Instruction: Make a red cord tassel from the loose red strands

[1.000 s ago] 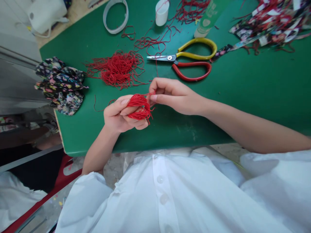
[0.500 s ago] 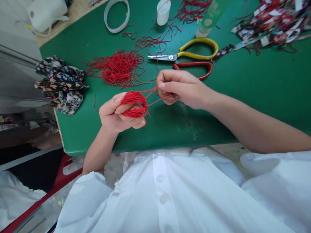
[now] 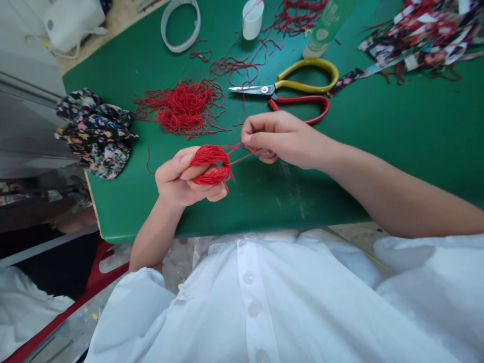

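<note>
A looped bundle of red cord (image 3: pixel 210 154) is wrapped round the fingers of my left hand (image 3: pixel 177 176), which is closed on it above the table's near edge. From the bundle, a few strands of cord stretch across to my right hand (image 3: pixel 280 136), whose thumb and forefinger pinch them. The ends inside the right fingers are hidden. Just beyond the right hand lie scissors (image 3: pixel 264 89) with one yellow and one red handle, blades pointing left. A loose heap of red cord (image 3: pixel 185 108) rests on the table behind the left hand.
On the green table (image 3: pixel 124 212) sit floral fabric (image 3: pixel 94 133) at left, a white tape ring (image 3: pixel 165 27), a white spool (image 3: pixel 252 22), dark red cord (image 3: pixel 298 17), a green tube (image 3: pixel 325 30) and a heap of fabric strips (image 3: pixel 427 40). Another person's clothing shows at lower left.
My right hand has shifted slightly toward the left hand, with the strands still pinched. The left hand and its bundle have barely moved.
</note>
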Tool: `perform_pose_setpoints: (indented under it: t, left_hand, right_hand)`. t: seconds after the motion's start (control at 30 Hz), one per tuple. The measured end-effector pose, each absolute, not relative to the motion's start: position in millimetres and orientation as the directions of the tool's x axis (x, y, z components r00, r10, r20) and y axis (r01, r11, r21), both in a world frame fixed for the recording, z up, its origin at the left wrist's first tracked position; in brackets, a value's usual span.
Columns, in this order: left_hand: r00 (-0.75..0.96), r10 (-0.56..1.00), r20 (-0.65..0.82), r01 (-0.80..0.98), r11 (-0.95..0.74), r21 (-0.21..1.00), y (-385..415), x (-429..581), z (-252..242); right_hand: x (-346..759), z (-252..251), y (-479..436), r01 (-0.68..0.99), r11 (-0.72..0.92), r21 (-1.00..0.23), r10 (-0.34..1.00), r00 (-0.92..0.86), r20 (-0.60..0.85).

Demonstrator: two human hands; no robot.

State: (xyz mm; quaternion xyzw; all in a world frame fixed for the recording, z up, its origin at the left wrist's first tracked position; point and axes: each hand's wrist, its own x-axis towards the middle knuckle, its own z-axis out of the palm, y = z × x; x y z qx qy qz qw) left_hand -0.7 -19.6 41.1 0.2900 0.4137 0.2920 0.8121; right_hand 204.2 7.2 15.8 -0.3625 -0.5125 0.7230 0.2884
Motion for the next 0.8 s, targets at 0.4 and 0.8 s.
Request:
perform_pose_setpoints:
  t: [0.4, 0.8]
  left_hand:
    - [0.594, 0.715, -0.368, -0.280, 0.612, 0.739, -22.9, -1.9, 40.5]
    - [0.781, 0.541, -0.311, -0.087, 0.589, 0.804, -21.1, -4.8, 40.1]
  right_hand:
    - [202.7, 7.1, 3.8, 0.055, -0.213, -0.976, 0.756, -0.623, -0.200]
    - [201.6, 3.7, 5.4, 0.108, 0.016, -0.994, 0.777, -0.627, -0.056]
